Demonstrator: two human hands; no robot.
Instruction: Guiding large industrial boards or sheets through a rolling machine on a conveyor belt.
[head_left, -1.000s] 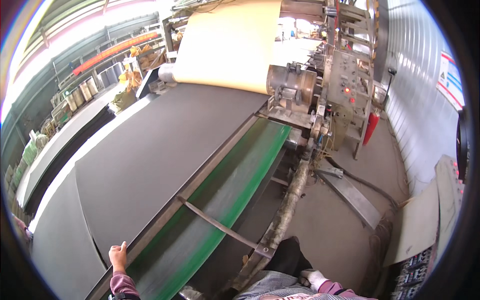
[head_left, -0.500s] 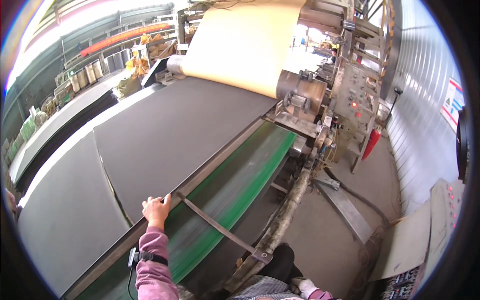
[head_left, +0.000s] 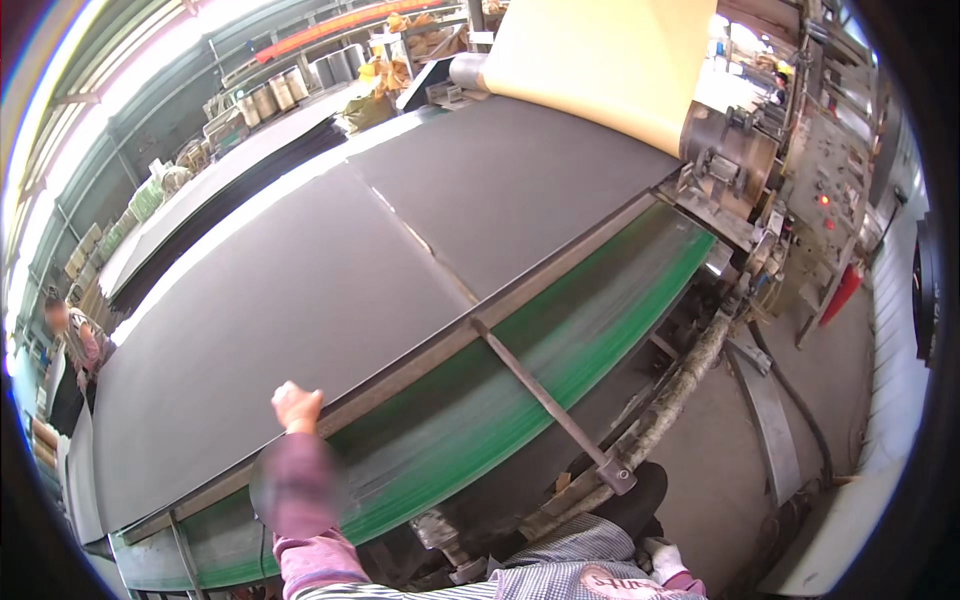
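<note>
A wide dark grey sheet [head_left: 265,345] lies across a long machine bed, with a narrow split [head_left: 405,222] between it and a second dark grey sheet [head_left: 520,150] nearer the roller. My left hand [head_left: 298,407] is at the near edge of the first sheet, just above the metal side rail [head_left: 400,375]. Its fingers look curled, and whatever they may grip is hidden. My right hand [head_left: 662,562], in a pale glove, is low by my body at the bottom edge; its fingers do not show clearly.
A green belt [head_left: 600,340] runs below the rail, crossed by a metal bar [head_left: 545,400]. Tan sheeting [head_left: 600,70] hangs over a roller [head_left: 730,150] at the far end. Another person [head_left: 85,345] stands at the far left. A control panel [head_left: 825,190] is at right.
The view has swung left. The split has moved along the bed toward the roller, now level with the crossbar. My left hand has shifted back along the rail, away from that bar.
</note>
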